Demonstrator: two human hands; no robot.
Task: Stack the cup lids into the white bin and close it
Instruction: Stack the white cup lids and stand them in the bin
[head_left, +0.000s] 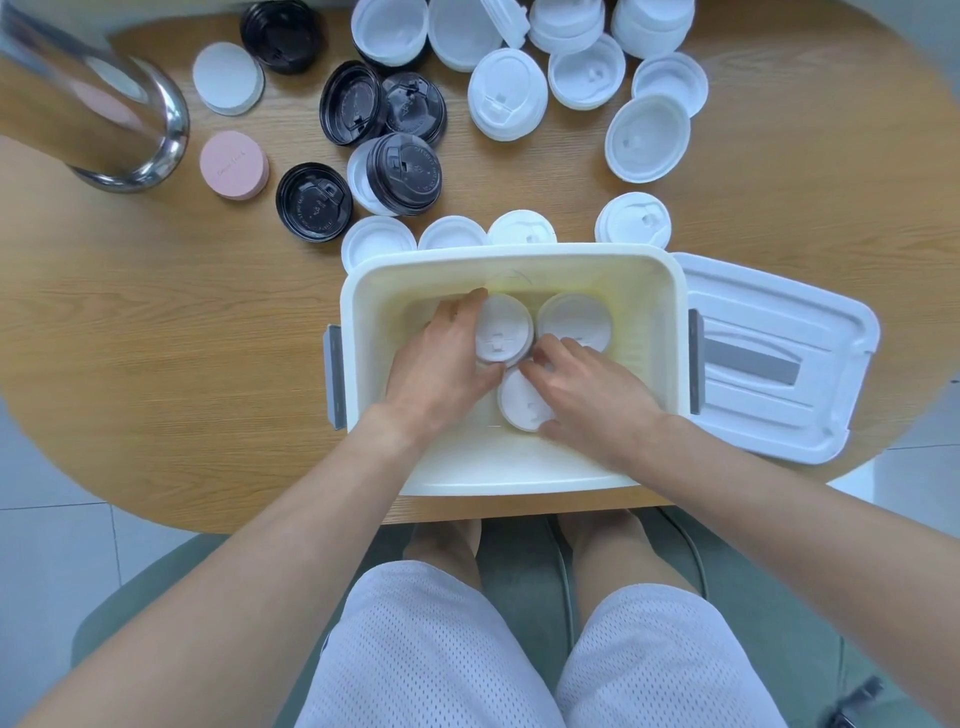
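Observation:
The white bin (511, 470) stands open at the table's near edge, and both my hands reach inside it. My left hand (441, 358) curls round a stack of white cup lids (501, 327) at the back left of the bin. My right hand (587, 389) grips a second white lid stack (519, 402) nearer me, thumb on its near side. A third white lid stack (576, 319) stands at the back right. The bin's white cover (769, 353) lies upside down on the table just right of the bin.
Several loose white lids (506, 93) and black lids (314, 202) lie scattered over the far half of the wooden table. A pink lid (234, 165) and a steel container (104, 104) stand at the far left. My knees sit below the table edge.

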